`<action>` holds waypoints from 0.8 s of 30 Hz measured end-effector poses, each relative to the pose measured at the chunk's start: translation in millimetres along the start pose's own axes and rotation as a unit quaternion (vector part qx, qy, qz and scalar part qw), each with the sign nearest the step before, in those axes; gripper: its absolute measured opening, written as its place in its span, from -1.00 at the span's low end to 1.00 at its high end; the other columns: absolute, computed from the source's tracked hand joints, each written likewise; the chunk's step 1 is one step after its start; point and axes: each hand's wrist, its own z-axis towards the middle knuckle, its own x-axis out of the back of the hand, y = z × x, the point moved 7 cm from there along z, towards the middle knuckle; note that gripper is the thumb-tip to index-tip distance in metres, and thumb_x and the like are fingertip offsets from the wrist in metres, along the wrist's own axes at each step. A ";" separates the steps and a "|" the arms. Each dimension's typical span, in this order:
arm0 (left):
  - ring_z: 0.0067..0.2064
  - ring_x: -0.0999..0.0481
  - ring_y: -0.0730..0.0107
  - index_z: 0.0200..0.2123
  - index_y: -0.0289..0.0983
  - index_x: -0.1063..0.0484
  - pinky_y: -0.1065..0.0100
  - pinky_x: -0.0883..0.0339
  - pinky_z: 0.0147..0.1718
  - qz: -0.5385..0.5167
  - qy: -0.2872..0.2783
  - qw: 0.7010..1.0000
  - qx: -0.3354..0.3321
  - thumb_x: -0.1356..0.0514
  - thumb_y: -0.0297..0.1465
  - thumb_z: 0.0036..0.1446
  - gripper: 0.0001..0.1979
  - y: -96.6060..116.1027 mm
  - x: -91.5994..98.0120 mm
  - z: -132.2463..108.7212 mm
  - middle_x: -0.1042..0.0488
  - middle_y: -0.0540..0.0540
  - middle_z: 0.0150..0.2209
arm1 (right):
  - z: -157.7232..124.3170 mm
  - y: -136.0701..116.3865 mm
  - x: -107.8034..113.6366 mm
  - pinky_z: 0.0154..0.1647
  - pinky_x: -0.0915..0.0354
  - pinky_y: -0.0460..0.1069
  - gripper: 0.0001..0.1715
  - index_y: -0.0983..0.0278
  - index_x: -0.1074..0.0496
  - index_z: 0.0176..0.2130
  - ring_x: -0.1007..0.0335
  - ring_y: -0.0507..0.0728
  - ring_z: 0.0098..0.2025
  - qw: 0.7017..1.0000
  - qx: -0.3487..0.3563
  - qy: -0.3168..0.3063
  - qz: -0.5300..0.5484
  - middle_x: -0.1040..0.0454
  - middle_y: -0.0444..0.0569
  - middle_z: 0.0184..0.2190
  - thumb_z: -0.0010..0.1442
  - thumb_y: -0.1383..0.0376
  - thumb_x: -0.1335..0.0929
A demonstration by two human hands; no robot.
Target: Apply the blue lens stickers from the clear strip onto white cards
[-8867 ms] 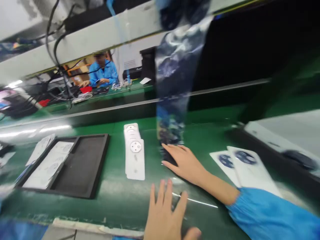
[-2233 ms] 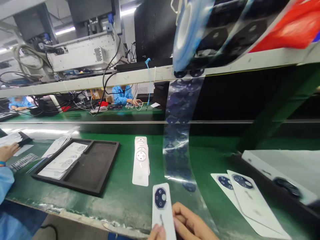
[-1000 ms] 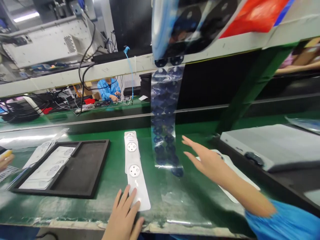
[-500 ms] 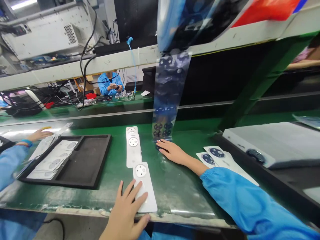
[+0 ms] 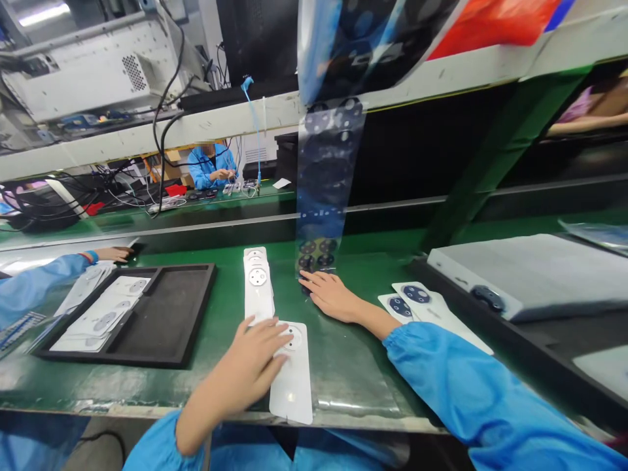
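Observation:
A white panel shaped like a phone back (image 5: 294, 386), with a round camera area, lies at the front edge of the green table. My left hand (image 5: 252, 360) is over its upper left corner, fingers spread, between this panel and a stack of similar white panels (image 5: 256, 281). Farther up, my right hand (image 5: 330, 296) rests with fingers stretched out at the bottom end of a clear film strip (image 5: 321, 190). Dark round camera-ring stickers line the strip, which hangs from above. What lies beneath the right fingertips is partly hidden.
White panels with dark rings (image 5: 417, 297) lie beside my right forearm. A black tray (image 5: 196, 314) holding white panels is at left, where a co-worker's arm (image 5: 59, 278) reaches past it. A grey foam-like block (image 5: 530, 275) sits in a dark tray at right.
My left hand has moved up from the front panel's lower part to its top corner. That panel now lies straighter. The right hand stays at the strip's end; the co-worker's hand reached farther.

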 end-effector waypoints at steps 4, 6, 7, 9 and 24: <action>0.41 -0.20 0.10 0.28 -0.19 -0.28 -0.19 0.04 0.39 -0.006 -0.006 1.000 -0.001 -0.07 -0.42 0.41 -0.59 -19.3 -2.6 63.2 -0.42 -0.13 0.26 | -1.5 -1.8 -1.0 0.21 -0.18 0.32 -0.37 0.27 -0.19 0.40 -0.24 0.35 0.26 1.000 -0.001 -0.003 0.004 -0.33 0.17 0.32 0.40 0.30 -0.15; 0.43 -0.14 0.03 0.36 -0.21 -0.15 -0.22 0.08 0.40 -0.011 -0.006 1.000 -0.010 -0.16 -0.39 0.36 -0.46 -27.7 -14.3 88.6 -0.31 -0.18 0.33 | -1.4 -3.0 3.9 0.16 -0.22 0.32 -0.40 0.27 -0.22 0.38 -0.32 0.35 0.17 1.000 0.001 0.007 0.005 -0.41 0.20 0.25 0.42 0.25 -0.17; 0.45 -0.11 0.00 0.38 -0.23 -0.08 -0.23 0.09 0.39 -0.012 -0.001 1.000 -0.009 -0.18 -0.38 0.35 -0.40 -31.9 -20.3 97.4 -0.25 -0.22 0.37 | -1.5 -4.3 7.2 0.14 -0.24 0.30 -0.42 0.26 -0.25 0.36 -0.35 0.33 0.13 1.000 0.006 0.014 0.006 -0.44 0.19 0.21 0.42 0.23 -0.19; 0.46 -0.05 -0.06 0.41 -0.27 0.01 -0.26 0.09 0.38 -0.016 0.016 1.000 0.001 -0.19 -0.38 0.34 -0.32 -39.4 -30.7 106.8 -0.17 -0.29 0.40 | -2.5 -8.3 14.1 0.10 -0.28 0.26 -0.49 0.24 -0.34 0.29 -0.41 0.29 0.04 0.999 0.027 0.029 0.009 -0.53 0.14 0.12 0.42 0.22 -0.23; 0.30 -0.36 0.08 0.37 -0.13 -0.08 -0.15 -0.13 0.32 -0.189 0.164 0.967 -0.046 -0.20 -0.43 0.31 -0.38 -37.3 -57.2 93.2 -0.34 -0.22 0.29 | -20.2 -27.3 44.2 0.12 -0.44 0.21 -0.83 0.21 -0.55 -0.08 -0.56 0.21 -0.04 0.948 0.200 0.248 -0.022 -0.66 0.00 -0.22 0.40 0.34 -0.34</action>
